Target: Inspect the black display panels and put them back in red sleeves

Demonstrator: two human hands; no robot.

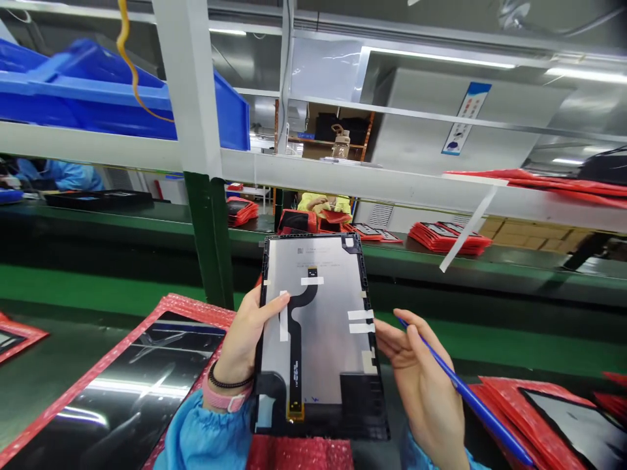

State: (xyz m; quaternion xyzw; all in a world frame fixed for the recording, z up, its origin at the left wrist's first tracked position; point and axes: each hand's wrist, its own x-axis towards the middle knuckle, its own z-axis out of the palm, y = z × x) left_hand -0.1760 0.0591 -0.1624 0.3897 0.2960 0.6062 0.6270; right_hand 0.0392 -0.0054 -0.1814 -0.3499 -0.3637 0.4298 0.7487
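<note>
A tablet screen panel (326, 339) is held up in front of me, its silver back facing me. A black ribbon cable (296, 346) runs down that back, with strips of white tape around it. My left hand (247, 333) grips the panel's left edge, thumb lying on the back. Between the thumb and fingers of my right hand (424, 372) is a blue pen (475, 405), slanting down to the right. The fingers of that hand are close to the panel's right edge; whether they touch it I cannot tell. Red bubble wrap (298, 454) lies below the panel.
A larger dark glossy screen (132, 385) rests on red bubble wrap at left. Red-wrapped panels (553, 418) lie at right. More red stacks (445, 238) sit on the shelf beyond. A green and white post (208, 235) and blue bin (98, 91) stand ahead. A person in yellow (313, 201) is across.
</note>
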